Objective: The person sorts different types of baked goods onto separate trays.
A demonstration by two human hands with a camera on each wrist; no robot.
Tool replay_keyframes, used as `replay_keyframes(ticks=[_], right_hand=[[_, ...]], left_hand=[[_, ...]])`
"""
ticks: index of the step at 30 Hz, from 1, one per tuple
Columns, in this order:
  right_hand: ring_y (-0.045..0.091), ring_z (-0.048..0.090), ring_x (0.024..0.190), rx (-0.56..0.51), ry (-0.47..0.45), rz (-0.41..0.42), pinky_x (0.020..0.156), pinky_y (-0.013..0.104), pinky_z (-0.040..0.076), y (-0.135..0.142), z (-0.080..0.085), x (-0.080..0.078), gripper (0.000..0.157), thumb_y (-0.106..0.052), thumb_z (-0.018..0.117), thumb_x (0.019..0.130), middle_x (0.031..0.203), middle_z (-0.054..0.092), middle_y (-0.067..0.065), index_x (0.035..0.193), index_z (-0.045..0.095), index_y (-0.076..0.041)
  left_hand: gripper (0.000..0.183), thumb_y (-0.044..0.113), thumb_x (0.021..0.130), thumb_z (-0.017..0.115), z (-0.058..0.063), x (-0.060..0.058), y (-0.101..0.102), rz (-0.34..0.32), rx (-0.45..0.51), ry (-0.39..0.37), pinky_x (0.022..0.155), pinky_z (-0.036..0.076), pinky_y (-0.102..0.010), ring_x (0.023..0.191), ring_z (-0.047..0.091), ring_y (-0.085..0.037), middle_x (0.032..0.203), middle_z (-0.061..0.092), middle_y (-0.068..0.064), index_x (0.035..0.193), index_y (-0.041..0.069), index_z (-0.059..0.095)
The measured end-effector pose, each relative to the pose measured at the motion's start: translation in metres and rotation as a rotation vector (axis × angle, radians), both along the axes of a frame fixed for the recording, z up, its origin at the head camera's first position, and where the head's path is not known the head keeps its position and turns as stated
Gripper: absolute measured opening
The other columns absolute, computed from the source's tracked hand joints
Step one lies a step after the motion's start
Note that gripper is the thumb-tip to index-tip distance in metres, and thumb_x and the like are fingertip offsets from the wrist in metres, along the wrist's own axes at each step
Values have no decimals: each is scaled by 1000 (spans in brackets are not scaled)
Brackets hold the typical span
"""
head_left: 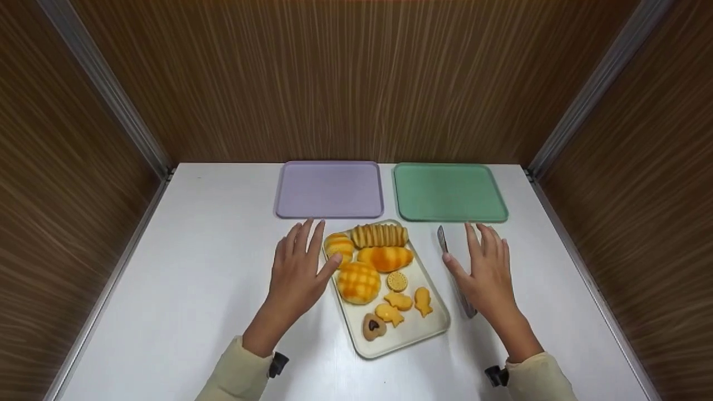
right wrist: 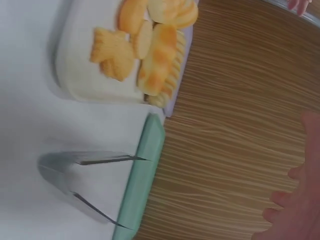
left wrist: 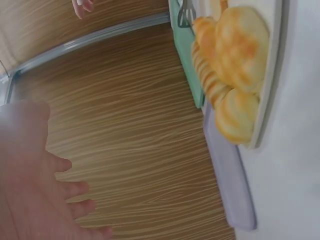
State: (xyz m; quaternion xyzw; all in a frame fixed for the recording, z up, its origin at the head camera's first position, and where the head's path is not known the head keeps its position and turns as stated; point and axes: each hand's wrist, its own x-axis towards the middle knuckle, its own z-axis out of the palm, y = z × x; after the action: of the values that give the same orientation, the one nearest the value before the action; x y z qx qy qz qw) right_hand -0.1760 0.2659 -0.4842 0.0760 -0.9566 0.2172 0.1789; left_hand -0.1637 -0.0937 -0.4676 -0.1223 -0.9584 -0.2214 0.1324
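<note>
My left hand (head_left: 299, 273) hovers with spread fingers over the left edge of a cream tray (head_left: 415, 334), holding nothing. On that tray lie a round grid-topped bun (head_left: 359, 283), a smaller striped bun (head_left: 339, 247), a ridged loaf (head_left: 380, 235) and an oval bread (head_left: 385, 259). Lower down are a round biscuit (head_left: 397, 281), several fish-shaped biscuits (head_left: 423, 302) and a heart-shaped cookie (head_left: 374, 327). Above metal tongs (right wrist: 55, 167), right of the tray, my right hand (head_left: 488, 275) is also spread and holds nothing. In the head view it partly hides the tongs.
Behind the cream tray, a lilac tray (head_left: 330, 190) and a green tray (head_left: 450, 192) lie side by side at the far edge of the white table (head_left: 206, 250). Wood-grain panels (head_left: 356, 78) enclose the table at the back and both sides.
</note>
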Motion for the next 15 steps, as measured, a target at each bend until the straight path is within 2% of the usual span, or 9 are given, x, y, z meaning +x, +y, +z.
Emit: replay_keyframes(ticks=[6, 11, 15], right_hand=[[42, 20, 148, -37, -47, -32, 120, 61, 18, 2, -18, 6, 78, -40, 66, 95, 157, 27, 22, 157, 31, -8], [43, 21, 147, -60, -111, -66, 120, 62, 20, 7, -34, 9, 77, -41, 64, 97, 157, 26, 23, 157, 30, -8], [44, 22, 147, -78, -182, -88, 115, 64, 29, 13, -51, 8, 75, -42, 60, 99, 157, 26, 25, 158, 28, -8]], left_hand=[[71, 56, 102, 45, -34, 14, 6, 25, 138, -62, 113, 39, -57, 142, 38, -34, 160, 35, -11, 159, 14, 32], [64, 46, 102, 53, -64, 23, 13, 42, 250, -128, 108, 45, -54, 137, 45, -31, 155, 43, -11, 154, 11, 40], [55, 33, 101, 60, -86, 29, 16, 38, 301, -173, 109, 47, -50, 134, 50, -30, 147, 50, -11, 148, 8, 48]])
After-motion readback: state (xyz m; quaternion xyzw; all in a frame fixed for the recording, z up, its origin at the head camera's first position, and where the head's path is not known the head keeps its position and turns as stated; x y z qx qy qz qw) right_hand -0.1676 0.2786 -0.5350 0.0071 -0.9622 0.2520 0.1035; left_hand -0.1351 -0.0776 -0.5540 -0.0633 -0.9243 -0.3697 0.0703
